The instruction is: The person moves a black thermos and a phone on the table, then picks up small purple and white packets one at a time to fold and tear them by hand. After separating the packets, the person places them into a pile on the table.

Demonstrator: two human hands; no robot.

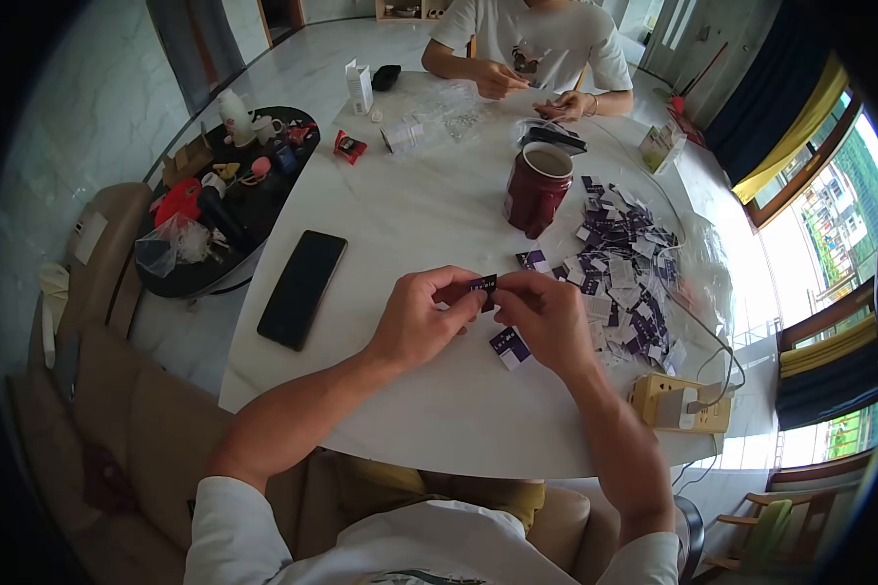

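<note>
Between my two hands, above the white marble-look table (380, 234), is a small dark label with white lettering (483, 285). My left hand (427, 310) pinches its left side, and my right hand (546, 320) grips the right side with thumb and fingers. Just below the hands lies a purple and white label (510, 348) on the tabletop. Another label (534, 260) rests behind my right hand. To the right spreads a heap of purple and white labels (624, 268). A dark red mug-like container (538, 190) stands behind the hands.
A black phone (302, 290) lies at left. A yellow power strip (712, 414) with a white charger and cables sits at the right edge. Across the table, a person in a white shirt (546, 44) works with both hands. A cluttered black side table (254, 210) stands left.
</note>
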